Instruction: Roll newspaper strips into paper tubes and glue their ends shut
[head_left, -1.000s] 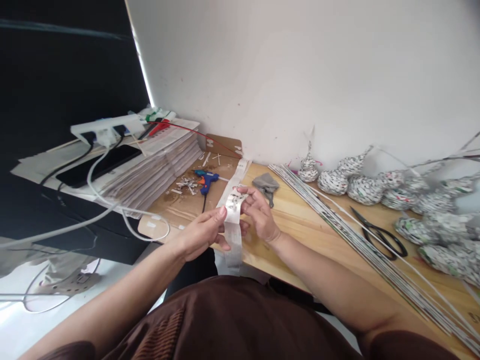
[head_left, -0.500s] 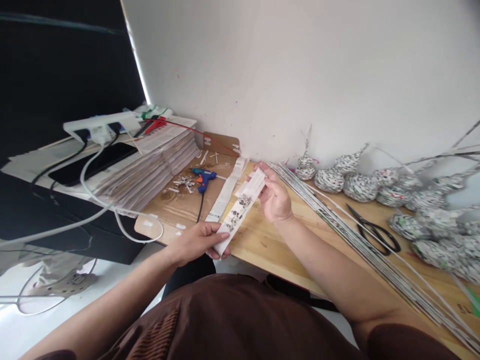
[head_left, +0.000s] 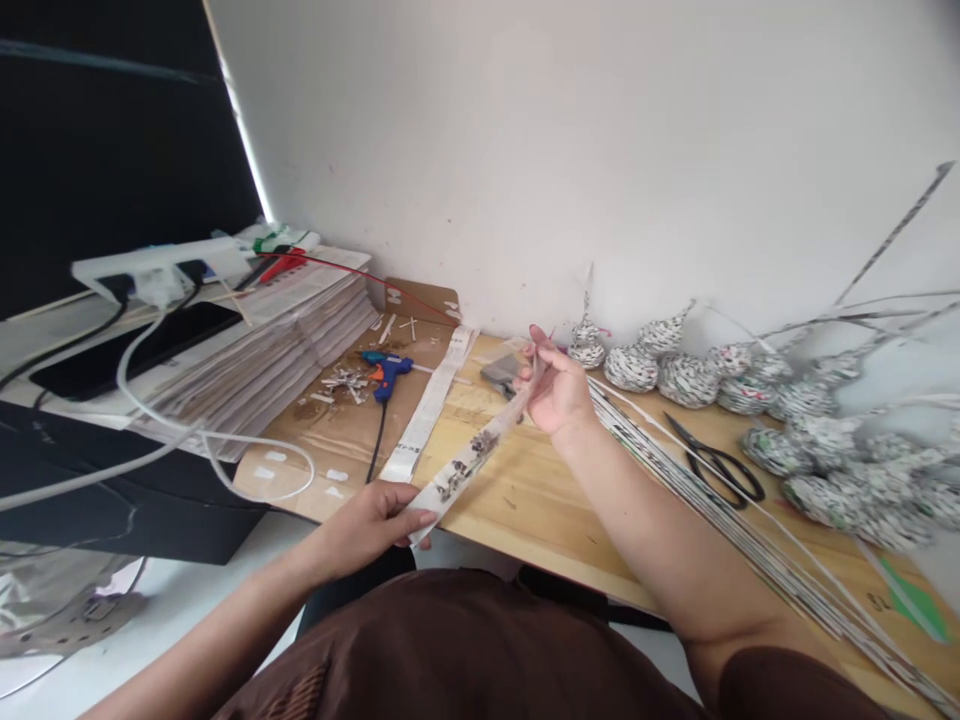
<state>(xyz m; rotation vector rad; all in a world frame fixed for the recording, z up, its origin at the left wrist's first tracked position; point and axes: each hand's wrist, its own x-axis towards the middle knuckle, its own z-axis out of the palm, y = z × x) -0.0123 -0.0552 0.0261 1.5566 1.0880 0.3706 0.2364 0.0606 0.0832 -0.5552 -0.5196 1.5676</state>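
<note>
A strip of printed newspaper (head_left: 466, 466) stretches on a slant between my two hands, above the wooden table. Its lower end is pinched between the thumb and fingers of my left hand (head_left: 381, 522), near the table's front edge. The fingers of my right hand (head_left: 559, 388) grip the upper end, where the strip twists and turns nearly edge-on. Left of the held strip, more paper strips (head_left: 431, 405) lie flat, partly on cardboard. A dark grey object (head_left: 501, 372) lies on the table behind my right fingers, partly hidden.
A blue glue gun (head_left: 391, 378) and paper scraps (head_left: 345, 385) lie on cardboard (head_left: 300, 455). A newspaper stack (head_left: 315, 330) carries a phone (head_left: 139, 348) and a power strip (head_left: 161, 268). On the right are rolled paper rods (head_left: 675, 470), black scissors (head_left: 716, 462) and several woven paper gourds (head_left: 688, 380).
My hands have drawn further apart, the left towards me. The strip's upper end has turned from flat to edge-on. The view has shifted right, and the dark grey object now shows.
</note>
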